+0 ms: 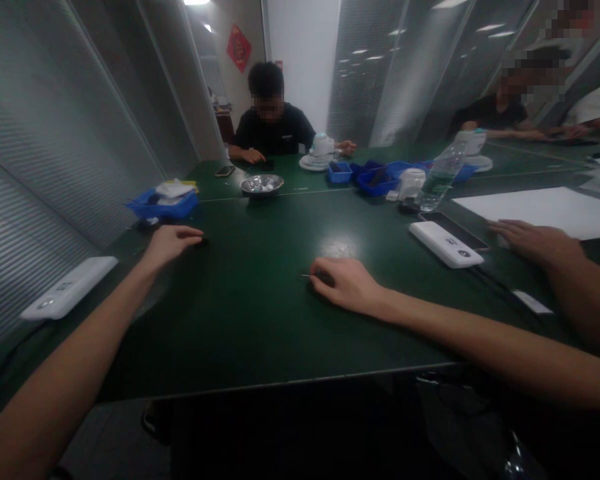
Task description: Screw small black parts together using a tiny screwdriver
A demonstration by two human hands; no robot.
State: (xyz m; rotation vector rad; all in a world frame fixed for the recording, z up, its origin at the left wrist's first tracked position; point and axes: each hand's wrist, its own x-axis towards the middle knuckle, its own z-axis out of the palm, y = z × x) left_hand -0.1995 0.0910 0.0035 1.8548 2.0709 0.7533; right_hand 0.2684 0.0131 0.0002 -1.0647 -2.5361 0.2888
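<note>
My left hand is over the left part of the green table. Its fingers are pinched on a small black piece, too small and dark to name. Nearer the middle, my right hand rests on the tabletop with its fingers curled. A thin, light, pin-like metal rod sticks out leftward from its fingertips; the rest of it is hidden in the hand. The two hands are well apart.
Blue trays and a metal bowl stand farther back. White power banks with cables lie at both sides. A plastic bottle leans at right, near a co-worker's hand. Another person sits opposite.
</note>
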